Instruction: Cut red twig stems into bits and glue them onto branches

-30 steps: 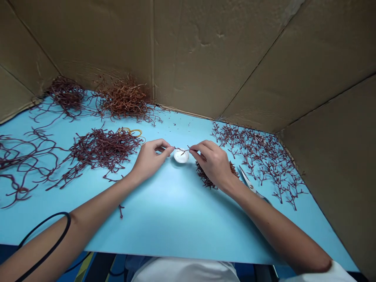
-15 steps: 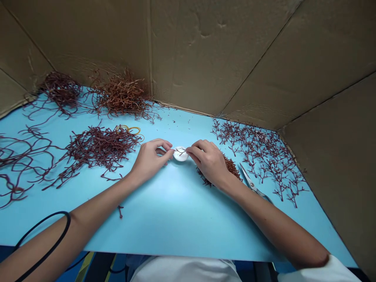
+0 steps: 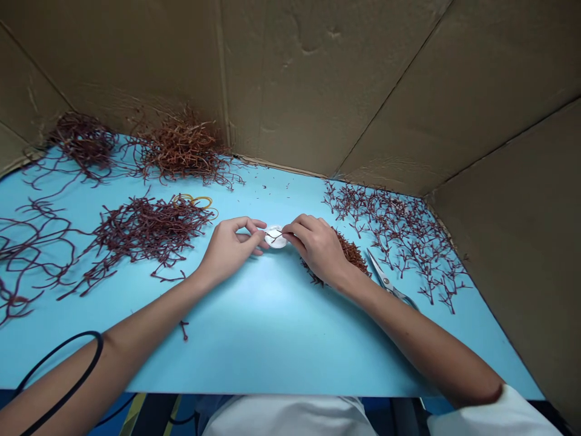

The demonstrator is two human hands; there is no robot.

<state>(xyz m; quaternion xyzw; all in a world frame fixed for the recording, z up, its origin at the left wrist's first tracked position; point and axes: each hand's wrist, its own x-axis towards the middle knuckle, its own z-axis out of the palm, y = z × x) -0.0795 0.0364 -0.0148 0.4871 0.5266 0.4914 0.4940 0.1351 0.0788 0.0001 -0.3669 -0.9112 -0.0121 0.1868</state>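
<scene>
A thin dark brown branched twig (image 3: 274, 236) stretches between my two hands, above a small white round dish (image 3: 275, 243). My right hand (image 3: 315, 245) pinches the twig's right end between thumb and fingertips. At its left end, the thumb and index finger of my left hand (image 3: 233, 243) are closed on the tip, with the other fingers loosely curled. Partly hidden under my right hand lies a pile of short reddish-brown twig pieces (image 3: 351, 253). Scissors (image 3: 385, 281) with grey handles rest just right of that pile, blades pointing away from me.
Many small branched twigs (image 3: 399, 227) spread over the blue table (image 3: 254, 339) at right. A dark twig heap (image 3: 145, 227), yellow rubber bands (image 3: 200, 201) and long strands (image 3: 31, 242) lie left. Two tangled piles stand behind, against cardboard walls (image 3: 281, 91). A black cable (image 3: 97, 357) loops over my left forearm.
My left fingertips have closed on the twig's left end, where a little space showed before. The right hand keeps its pinch. The whole view has shifted slightly.
</scene>
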